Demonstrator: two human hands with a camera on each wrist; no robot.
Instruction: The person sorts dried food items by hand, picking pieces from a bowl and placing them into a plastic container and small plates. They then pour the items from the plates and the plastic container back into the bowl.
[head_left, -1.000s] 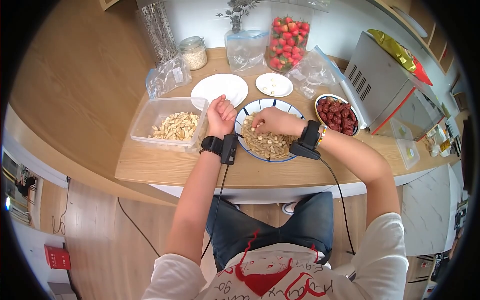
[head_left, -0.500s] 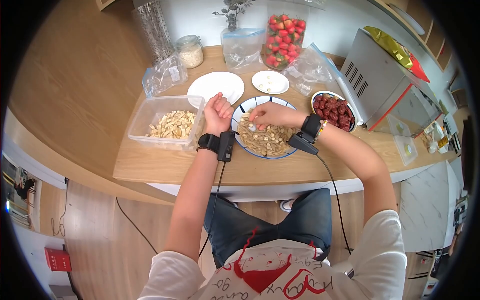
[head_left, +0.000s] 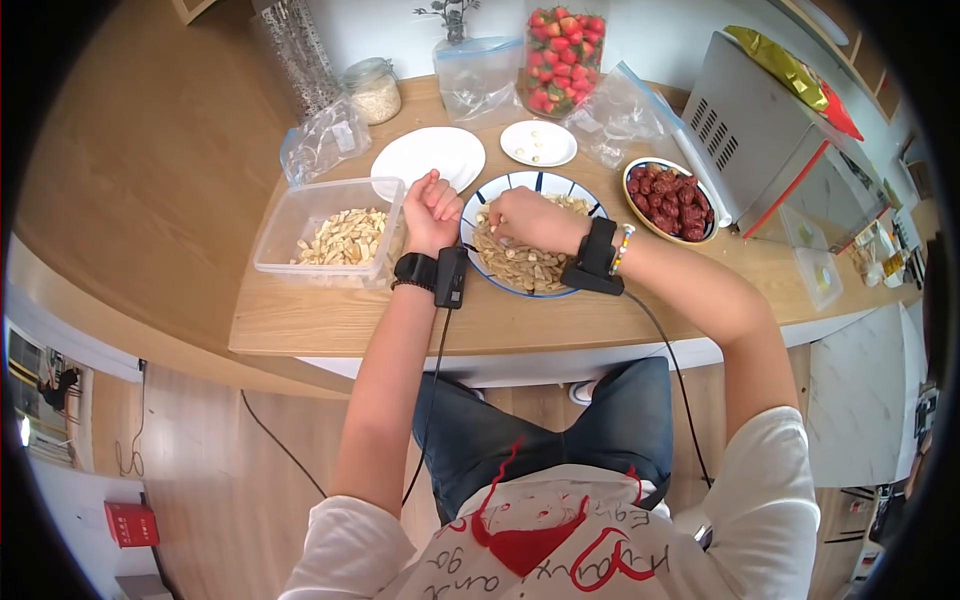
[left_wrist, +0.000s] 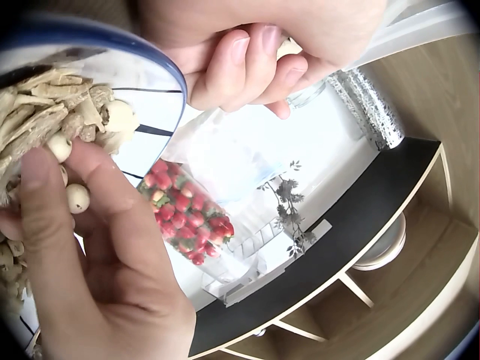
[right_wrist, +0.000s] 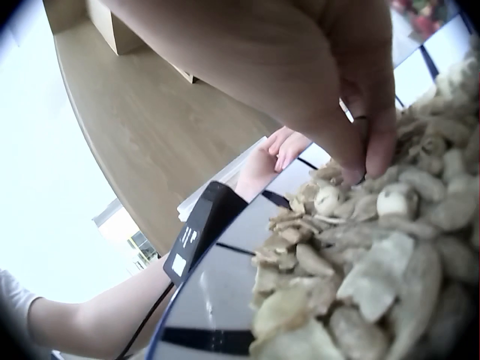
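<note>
Right hand (head_left: 535, 218) at centre, its grip pinching a pale round seed (left_wrist: 59, 147) among dried slices (head_left: 522, 268) in a blue-rimmed bowl (head_left: 550, 184). Left hand (head_left: 432, 216), fingers curled around a pale piece (left_wrist: 289, 49), is beside it; a clear tub (head_left: 283, 222) lies left of centre.

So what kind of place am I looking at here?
Probably a home kitchen or dining nook: there's a wooden counter with a blue-and-white dish of dried food, strawberries and a grey, vented appliance.
</note>
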